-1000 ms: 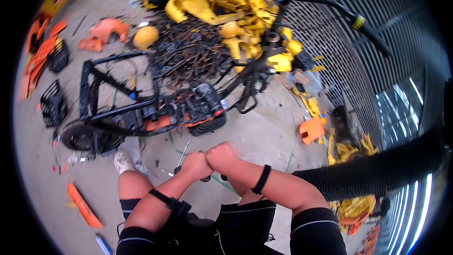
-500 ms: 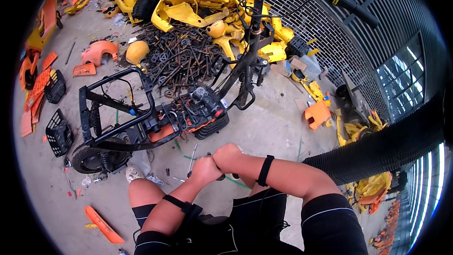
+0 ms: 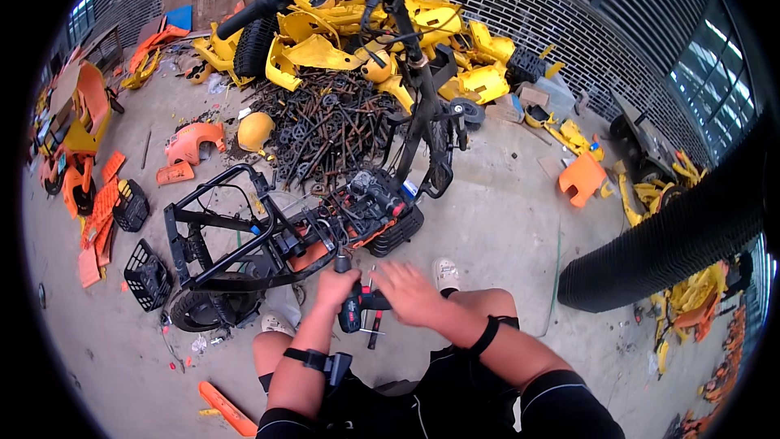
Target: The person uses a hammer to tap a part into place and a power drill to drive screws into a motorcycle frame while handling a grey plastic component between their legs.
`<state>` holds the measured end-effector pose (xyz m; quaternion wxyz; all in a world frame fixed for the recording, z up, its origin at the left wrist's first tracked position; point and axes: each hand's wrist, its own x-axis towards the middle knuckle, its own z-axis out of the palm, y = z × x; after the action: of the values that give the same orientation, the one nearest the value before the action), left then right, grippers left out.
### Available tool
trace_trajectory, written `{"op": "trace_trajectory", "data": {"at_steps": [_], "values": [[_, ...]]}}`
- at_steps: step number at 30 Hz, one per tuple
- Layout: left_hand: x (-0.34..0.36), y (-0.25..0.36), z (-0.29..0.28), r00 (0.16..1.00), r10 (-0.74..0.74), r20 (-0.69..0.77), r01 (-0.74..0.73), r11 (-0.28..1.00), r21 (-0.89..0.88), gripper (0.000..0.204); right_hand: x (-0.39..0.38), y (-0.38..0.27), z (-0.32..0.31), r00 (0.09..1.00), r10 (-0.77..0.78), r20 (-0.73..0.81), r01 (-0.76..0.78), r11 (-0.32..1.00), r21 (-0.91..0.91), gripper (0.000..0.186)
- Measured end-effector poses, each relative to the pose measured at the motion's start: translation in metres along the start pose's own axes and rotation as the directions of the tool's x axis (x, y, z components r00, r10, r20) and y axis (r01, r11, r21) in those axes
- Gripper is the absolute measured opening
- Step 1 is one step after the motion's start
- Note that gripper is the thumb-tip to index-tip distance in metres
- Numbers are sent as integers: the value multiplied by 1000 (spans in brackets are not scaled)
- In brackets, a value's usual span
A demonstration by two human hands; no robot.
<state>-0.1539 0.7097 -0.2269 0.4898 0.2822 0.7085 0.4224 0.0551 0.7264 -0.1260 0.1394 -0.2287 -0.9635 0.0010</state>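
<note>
Power drill [image 3: 352,315] is in the left hand [image 3: 334,286], grip wrapped round it, nose toward the black vehicle frame [image 3: 286,242]. Both forearms reach forward; the right hand [image 3: 404,293] is just beside the drill, fingers spread, grip wide. Half a second ago the two hands were pressed together; now they are apart. I count one drill, one frame, and two black baskets [image 3: 148,278] left of it.

A scooter workshop, seemingly — bare black frame [image 3: 252,283], heap of yellow panels [image 3: 321,53], rusty metal parts [image 3: 325,126].
</note>
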Motion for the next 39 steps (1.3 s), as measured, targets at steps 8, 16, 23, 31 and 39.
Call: {"op": "trace_trajectory", "data": {"at_steps": [8,16,23,31,39], "values": [[-26,7,12,934,-244,260,348,788,-508,42,-32,-3,70,973,231,1,-230,972,44,55],[-61,26,18,924,140,357,105,803,-586,59,-31,17,63,911,365,-191,-247,856,454,64],[-77,20,35,854,429,295,-219,811,-543,72,-43,33,80,871,294,-394,-47,848,528,57],[-93,23,48,760,607,231,-465,757,-459,83,-70,39,105,920,387,-64,-81,348,934,56],[-86,18,42,791,564,236,-339,726,-598,40,-85,17,68,913,362,189,-257,150,955,42]]}}
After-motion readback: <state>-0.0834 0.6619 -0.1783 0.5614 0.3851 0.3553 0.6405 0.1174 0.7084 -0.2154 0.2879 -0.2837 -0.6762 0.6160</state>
